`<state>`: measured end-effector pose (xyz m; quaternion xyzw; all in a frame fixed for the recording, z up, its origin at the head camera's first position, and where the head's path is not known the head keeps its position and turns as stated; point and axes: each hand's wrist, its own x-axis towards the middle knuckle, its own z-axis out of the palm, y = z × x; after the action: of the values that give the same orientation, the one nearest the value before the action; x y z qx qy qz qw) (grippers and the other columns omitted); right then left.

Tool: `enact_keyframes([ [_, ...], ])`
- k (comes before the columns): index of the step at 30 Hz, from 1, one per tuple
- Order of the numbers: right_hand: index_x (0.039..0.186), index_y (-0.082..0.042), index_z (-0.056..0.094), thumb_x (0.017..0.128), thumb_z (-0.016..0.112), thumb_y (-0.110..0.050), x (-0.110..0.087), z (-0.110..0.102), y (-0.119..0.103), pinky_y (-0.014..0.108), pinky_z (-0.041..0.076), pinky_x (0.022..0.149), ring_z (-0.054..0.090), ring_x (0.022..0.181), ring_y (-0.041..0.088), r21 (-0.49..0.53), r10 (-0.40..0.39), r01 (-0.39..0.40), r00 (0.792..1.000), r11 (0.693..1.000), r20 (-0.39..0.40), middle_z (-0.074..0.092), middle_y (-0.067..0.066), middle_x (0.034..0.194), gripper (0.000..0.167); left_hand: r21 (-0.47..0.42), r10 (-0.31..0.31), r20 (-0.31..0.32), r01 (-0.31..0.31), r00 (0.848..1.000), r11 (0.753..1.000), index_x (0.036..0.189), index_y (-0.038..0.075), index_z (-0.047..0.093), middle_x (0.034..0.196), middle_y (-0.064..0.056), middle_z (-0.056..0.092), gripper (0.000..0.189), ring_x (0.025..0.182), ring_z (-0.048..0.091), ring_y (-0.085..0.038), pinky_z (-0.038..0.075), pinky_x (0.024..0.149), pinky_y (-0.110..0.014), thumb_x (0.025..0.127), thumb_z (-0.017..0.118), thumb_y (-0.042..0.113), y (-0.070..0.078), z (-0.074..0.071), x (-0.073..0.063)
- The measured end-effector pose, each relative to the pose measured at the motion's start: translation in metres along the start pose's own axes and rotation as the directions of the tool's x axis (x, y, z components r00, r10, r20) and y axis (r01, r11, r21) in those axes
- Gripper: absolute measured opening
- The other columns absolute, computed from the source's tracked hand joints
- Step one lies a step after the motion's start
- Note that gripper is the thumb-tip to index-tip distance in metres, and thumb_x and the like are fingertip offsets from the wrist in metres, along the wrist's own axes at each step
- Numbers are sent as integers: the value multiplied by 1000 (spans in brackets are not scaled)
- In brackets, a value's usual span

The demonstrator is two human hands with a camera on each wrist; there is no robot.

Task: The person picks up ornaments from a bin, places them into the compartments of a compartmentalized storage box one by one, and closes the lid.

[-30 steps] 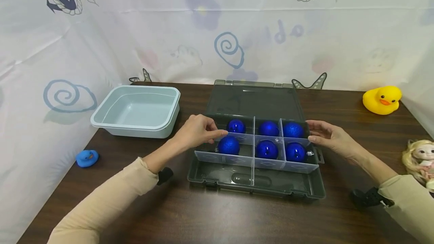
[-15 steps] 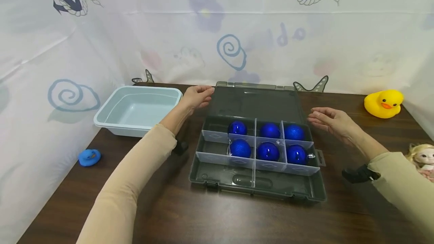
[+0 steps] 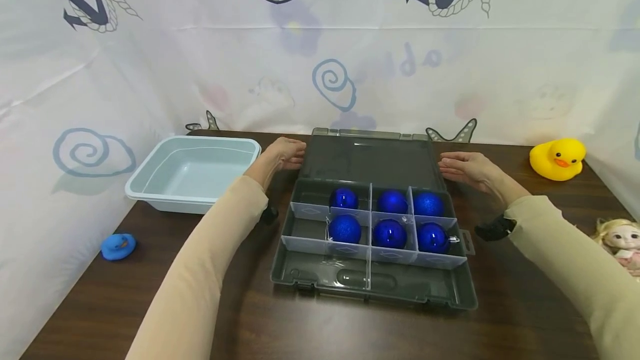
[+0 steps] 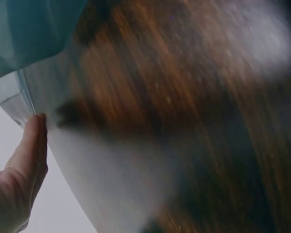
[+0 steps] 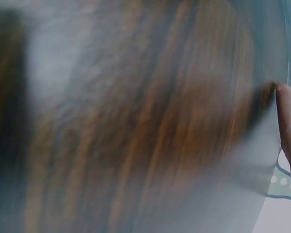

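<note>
A dark translucent compartment box lies on the table with its lid folded back flat behind it. Several blue Christmas baubles sit in its middle and back compartments, among them a glossy one and a glittery one. Beside the lid's left edge is my left hand, its fingers fairly straight. My right hand is at the lid's right edge with fingers extended. Whether either hand touches the lid I cannot tell. Each wrist view catches only part of a hand over blurred wood grain.
A pale blue basin stands at the back left, close to my left forearm. A small blue duck is in front of it. To the right are a yellow duck and a doll. A printed cloth encloses the table's back and sides.
My left hand has moved back from a glittery bauble to the lid's left edge; that bauble sits farther right. My right hand has gone from the box's right side back to the lid.
</note>
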<state>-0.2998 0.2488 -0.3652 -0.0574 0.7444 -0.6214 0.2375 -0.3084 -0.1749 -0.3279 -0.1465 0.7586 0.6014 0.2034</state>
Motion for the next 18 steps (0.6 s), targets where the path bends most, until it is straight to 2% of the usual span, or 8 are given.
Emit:
enact_keyframes([
  [4,146,11,12,100,45,-17,4,3,-5,17,50,84,61,90,-5,17,21,-21,1000,1000,-3,63,-18,91,63,-38,-4,11,5,1000,999,141,1,39,133,-16,52,44,118,55,-25,46,98,-36,98,47,11,-8,-2,15],
  [7,145,12,12,99,45,-12,6,5,-9,17,51,83,62,89,-3,60,11,-11,1000,998,0,64,-16,91,61,-111,52,22,-49,998,993,129,1,53,114,-14,64,39,99,64,-21,54,84,-35,92,60,9,-29,-18,61],
  [9,145,12,15,98,47,-10,5,5,-11,18,52,81,64,87,0,116,3,-3,1000,993,-7,66,-13,90,60,-122,75,-9,-76,997,990,129,3,55,112,-12,65,39,97,65,-20,54,82,-36,91,62,10,-34,-22,74],
  [10,144,12,18,98,48,-8,5,5,-13,18,52,80,64,87,1,151,-3,5,1000,989,-14,67,-12,90,59,-109,90,-35,-93,995,990,130,4,54,116,-12,64,40,99,64,-21,54,84,-36,91,61,10,-32,-21,72],
  [11,143,9,24,96,49,-7,4,4,-14,19,53,80,65,86,2,190,-6,11,1000,982,-25,68,-10,89,56,-97,102,-60,-108,993,989,132,5,53,119,-12,62,41,103,62,-22,53,86,-36,92,60,10,-30,-19,69],
  [13,140,5,33,94,54,-6,1,3,-17,20,53,78,66,85,4,245,-11,23,999,969,-51,69,-8,89,52,-58,100,-101,-107,990,993,140,5,43,134,-14,53,45,119,55,-24,45,98,-38,97,51,8,-10,-6,27],
  [15,128,-3,50,92,57,-6,-1,2,-21,20,54,77,67,84,4,262,-28,47,997,964,-77,70,-8,89,37,-46,133,-94,-138,987,989,143,0,36,140,-19,46,45,126,48,-28,41,103,-39,98,45,4,8,4,-11],
  [18,121,-6,54,90,61,-7,-4,1,-28,19,53,77,66,83,3,246,-56,80,993,966,-103,69,-9,89,32,-42,186,-43,-188,982,981,144,-1,32,143,-21,41,47,130,43,-31,38,104,-40,98,43,1,18,4,-28],
])
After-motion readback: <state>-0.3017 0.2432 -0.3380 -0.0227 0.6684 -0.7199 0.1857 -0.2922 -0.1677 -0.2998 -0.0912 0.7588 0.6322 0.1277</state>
